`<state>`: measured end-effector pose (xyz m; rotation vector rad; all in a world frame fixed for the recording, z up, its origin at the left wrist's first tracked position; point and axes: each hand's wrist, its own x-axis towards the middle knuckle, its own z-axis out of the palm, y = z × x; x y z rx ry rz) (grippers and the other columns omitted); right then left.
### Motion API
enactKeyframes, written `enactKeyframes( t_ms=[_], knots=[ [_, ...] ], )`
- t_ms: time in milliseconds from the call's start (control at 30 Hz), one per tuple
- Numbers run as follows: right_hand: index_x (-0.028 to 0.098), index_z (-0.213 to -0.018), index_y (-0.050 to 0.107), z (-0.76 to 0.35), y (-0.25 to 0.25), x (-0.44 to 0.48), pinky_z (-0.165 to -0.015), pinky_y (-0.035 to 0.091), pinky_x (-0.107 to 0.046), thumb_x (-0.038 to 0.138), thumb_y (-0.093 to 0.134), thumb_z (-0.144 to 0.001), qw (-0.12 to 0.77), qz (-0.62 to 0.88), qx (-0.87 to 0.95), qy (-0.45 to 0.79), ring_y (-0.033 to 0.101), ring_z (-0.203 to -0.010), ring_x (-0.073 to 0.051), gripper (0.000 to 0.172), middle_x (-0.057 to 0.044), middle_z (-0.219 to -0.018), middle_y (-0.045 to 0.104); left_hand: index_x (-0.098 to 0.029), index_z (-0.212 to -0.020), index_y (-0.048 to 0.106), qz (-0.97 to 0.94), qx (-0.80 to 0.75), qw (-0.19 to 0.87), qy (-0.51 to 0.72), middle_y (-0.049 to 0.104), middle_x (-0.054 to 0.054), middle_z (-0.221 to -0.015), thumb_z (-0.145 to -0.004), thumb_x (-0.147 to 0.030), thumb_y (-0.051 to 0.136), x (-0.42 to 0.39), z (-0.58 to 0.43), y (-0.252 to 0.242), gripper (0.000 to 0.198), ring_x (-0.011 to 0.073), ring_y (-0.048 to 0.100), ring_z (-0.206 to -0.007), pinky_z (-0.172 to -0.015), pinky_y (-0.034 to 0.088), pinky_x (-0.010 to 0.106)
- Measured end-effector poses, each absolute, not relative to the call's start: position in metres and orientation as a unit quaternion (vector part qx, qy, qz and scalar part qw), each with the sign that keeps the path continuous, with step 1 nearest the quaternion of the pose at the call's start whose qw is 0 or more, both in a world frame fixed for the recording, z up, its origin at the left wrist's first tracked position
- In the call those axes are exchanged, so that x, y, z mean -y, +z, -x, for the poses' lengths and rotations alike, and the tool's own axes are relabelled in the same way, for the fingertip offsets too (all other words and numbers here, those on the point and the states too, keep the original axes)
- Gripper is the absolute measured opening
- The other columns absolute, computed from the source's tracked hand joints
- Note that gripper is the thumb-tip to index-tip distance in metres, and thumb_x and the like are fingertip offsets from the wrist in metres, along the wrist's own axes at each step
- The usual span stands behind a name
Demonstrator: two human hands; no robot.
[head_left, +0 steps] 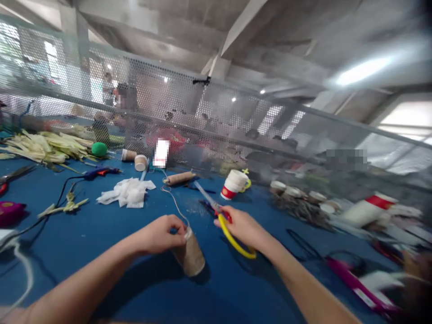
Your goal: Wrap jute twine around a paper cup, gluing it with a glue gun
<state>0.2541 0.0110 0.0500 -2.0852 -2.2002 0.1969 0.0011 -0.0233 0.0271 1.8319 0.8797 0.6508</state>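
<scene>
My left hand (161, 235) is closed around the top of a twine-wrapped paper cup (190, 254) that lies tilted on the blue table (101, 225). A loose twine strand (173, 201) runs from the cup toward a twine spool (178, 178) further back. My right hand (243, 227) grips yellow-handled scissors (225, 221), whose blades point up and left toward the strand. The two hands are a short way apart.
On the table lie a white cloth wad (126, 192), a blue glue gun (97, 172) with black cord, dried leaves (47, 147), a green ball (99, 149), a red-and-white cup (234, 183) and several cups at right (303, 195). A mesh screen (216, 117) stands behind, with people beyond.
</scene>
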Motion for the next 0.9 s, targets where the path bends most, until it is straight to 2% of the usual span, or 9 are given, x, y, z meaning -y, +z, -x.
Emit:
enactKeyframes(
  t_ms=[100,133,200,233,300,400,533,733,900],
  knots=[
    [0.017,-0.112,0.056,-0.250,0.019,0.033,-0.073,0.042,-0.032,0.026,0.061,-0.071,0.006,0.705,0.708,0.035,0.059,-0.091,-0.028,0.043,-0.014,-0.095,0.064,-0.014,-0.058,0.053,-0.757,-0.353,0.483,0.263,0.063,0.005,-0.089,-0.066,-0.027,0.051,0.024,-0.002,0.026,0.015,0.0231,0.053,-0.098,-0.085,0.041,0.029],
    [0.016,-0.114,0.056,-0.247,0.017,0.040,-0.076,0.041,-0.034,0.022,0.059,-0.071,0.020,0.708,0.705,0.004,0.057,-0.093,-0.028,0.043,-0.015,-0.096,0.062,-0.015,-0.059,0.053,-0.756,-0.355,0.483,0.263,0.063,0.005,-0.088,-0.066,-0.028,0.052,0.024,-0.002,0.025,0.016,0.0231,0.052,-0.098,-0.085,0.040,0.030],
    [0.016,-0.108,0.060,-0.238,0.022,0.045,-0.079,0.040,-0.034,0.021,0.053,-0.076,0.093,0.689,0.719,-0.020,0.055,-0.094,-0.026,0.033,-0.014,-0.096,0.061,-0.015,-0.060,0.052,-0.757,-0.359,0.478,0.263,0.062,0.006,-0.088,-0.067,-0.030,0.052,0.025,-0.002,0.024,0.017,0.0224,0.053,-0.096,-0.085,0.040,0.030],
    [0.018,-0.099,0.063,-0.232,0.026,0.044,-0.080,0.040,-0.033,0.024,0.049,-0.080,0.140,0.660,0.738,0.014,0.056,-0.092,-0.024,0.025,-0.012,-0.095,0.062,-0.015,-0.060,0.052,-0.758,-0.360,0.475,0.264,0.062,0.006,-0.088,-0.067,-0.030,0.052,0.025,-0.003,0.024,0.017,0.0217,0.053,-0.094,-0.085,0.040,0.030],
    [0.018,-0.082,0.066,-0.216,0.034,0.039,-0.074,0.042,-0.031,0.036,0.041,-0.085,0.201,0.589,0.767,0.156,0.058,-0.081,-0.021,0.031,-0.008,-0.084,0.064,-0.014,-0.062,0.053,-0.762,-0.361,0.468,0.265,0.061,0.006,-0.088,-0.068,-0.031,0.051,0.025,-0.002,0.024,0.018,0.0203,0.054,-0.090,-0.085,0.040,0.030],
    [0.017,-0.079,0.065,-0.194,0.035,0.030,-0.071,0.043,-0.031,0.050,0.037,-0.084,0.270,0.497,0.753,0.336,0.058,-0.080,-0.020,0.044,-0.005,-0.081,0.065,-0.015,-0.064,0.053,-0.761,-0.368,0.465,0.263,0.061,0.005,-0.087,-0.069,-0.032,0.051,0.025,-0.001,0.023,0.018,0.0189,0.054,-0.087,-0.083,0.041,0.029],
    [0.016,-0.081,0.063,-0.181,0.028,0.025,-0.072,0.042,-0.030,0.059,0.044,-0.077,0.332,0.466,0.708,0.413,0.055,-0.079,-0.017,0.047,-0.004,-0.080,0.063,-0.015,-0.066,0.055,-0.768,-0.363,0.447,0.280,0.059,0.004,-0.084,-0.070,-0.032,0.051,0.024,-0.001,0.022,0.018,0.0175,0.053,-0.084,-0.081,0.041,0.028],
    [0.016,-0.073,0.060,-0.178,0.028,0.026,-0.070,0.040,-0.027,0.050,0.059,-0.069,0.358,0.448,0.649,0.500,0.053,-0.071,-0.013,0.035,-0.001,-0.072,0.060,-0.014,-0.067,0.054,-0.784,-0.343,0.439,0.273,0.055,0.001,-0.075,-0.072,-0.030,0.050,0.027,-0.003,0.022,0.017,0.0142,0.051,-0.076,-0.075,0.041,0.025],
    [0.017,-0.067,0.057,-0.173,0.023,0.028,-0.072,0.040,-0.027,0.037,0.068,-0.061,0.433,0.452,0.585,0.516,0.054,-0.074,-0.013,0.024,-0.001,-0.077,0.062,-0.014,-0.066,0.054,-0.771,-0.361,0.442,0.282,0.056,0.001,-0.074,-0.072,-0.032,0.050,0.026,-0.005,0.019,0.019,0.0139,0.051,-0.074,-0.073,0.043,0.025]
  ],
)
